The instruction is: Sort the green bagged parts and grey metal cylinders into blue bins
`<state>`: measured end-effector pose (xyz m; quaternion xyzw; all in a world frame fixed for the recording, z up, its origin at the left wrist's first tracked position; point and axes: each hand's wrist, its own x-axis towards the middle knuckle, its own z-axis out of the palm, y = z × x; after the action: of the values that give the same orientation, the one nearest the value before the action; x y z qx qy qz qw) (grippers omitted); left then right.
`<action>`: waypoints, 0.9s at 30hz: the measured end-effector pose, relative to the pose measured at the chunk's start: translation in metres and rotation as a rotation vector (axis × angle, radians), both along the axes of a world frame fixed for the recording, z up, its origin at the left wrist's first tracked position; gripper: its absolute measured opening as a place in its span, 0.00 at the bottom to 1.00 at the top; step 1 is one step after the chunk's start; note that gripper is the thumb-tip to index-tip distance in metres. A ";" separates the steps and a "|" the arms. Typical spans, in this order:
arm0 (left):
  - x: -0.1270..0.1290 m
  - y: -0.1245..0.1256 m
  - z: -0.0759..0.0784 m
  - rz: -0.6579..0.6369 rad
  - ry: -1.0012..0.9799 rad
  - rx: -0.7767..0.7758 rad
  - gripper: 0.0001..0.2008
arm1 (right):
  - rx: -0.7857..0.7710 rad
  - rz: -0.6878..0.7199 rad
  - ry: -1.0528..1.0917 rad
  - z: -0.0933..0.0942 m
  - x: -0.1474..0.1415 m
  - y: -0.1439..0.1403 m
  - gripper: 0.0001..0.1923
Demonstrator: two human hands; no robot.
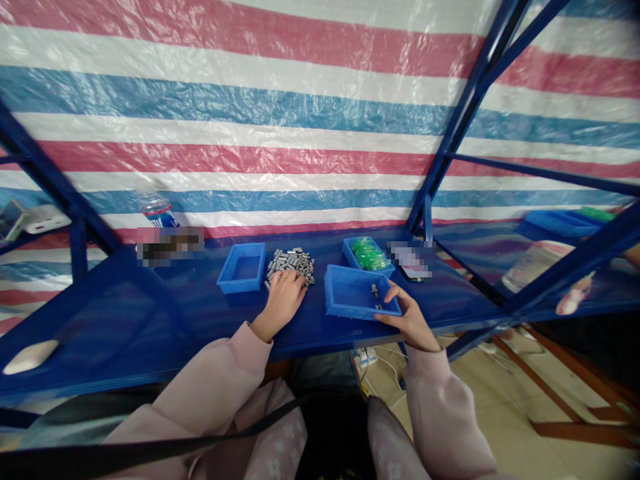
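A heap of small grey parts (290, 260) lies on the blue table, too small for me to make out their exact kind. My left hand (286, 293) rests on the near side of this heap, palm down, its fingers bent slightly over the parts. With my right hand (404, 312) I grip a blue plastic bin (345, 310) at its right front corner, thumb over the rim and fingers outside. A few grey parts (375, 291) lie inside that bin. Left of the heap stands another blue bin (241, 285) with no parts visible in it.
Behind the gripped bin is a smaller blue bin (354, 253) with green bagged items (369, 255). A phone (411, 260) lies to its right. A bottle (159, 208) stands at the back left; a white rounded object (31, 357) lies near the left edge. Blue frame posts (450, 147) flank the table.
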<state>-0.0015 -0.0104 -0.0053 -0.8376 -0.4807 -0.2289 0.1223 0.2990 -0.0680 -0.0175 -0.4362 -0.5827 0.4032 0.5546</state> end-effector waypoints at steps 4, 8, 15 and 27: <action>0.000 0.001 -0.002 -0.014 0.007 0.005 0.07 | -0.002 0.030 -0.120 0.003 -0.002 0.000 0.24; -0.001 0.002 -0.003 -0.050 -0.026 -0.007 0.08 | -0.026 0.051 -0.180 0.007 -0.004 0.000 0.24; -0.001 0.002 -0.002 -0.119 -0.107 -0.024 0.10 | -0.024 0.080 -0.219 0.008 -0.003 0.000 0.23; 0.000 -0.007 0.014 -0.230 -0.320 0.083 0.10 | -0.007 0.094 -0.257 0.009 -0.005 0.001 0.22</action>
<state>-0.0012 -0.0176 0.0088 -0.8340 -0.3855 -0.3912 0.0519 0.2941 -0.0674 -0.0081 -0.4585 -0.6671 0.3716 0.4546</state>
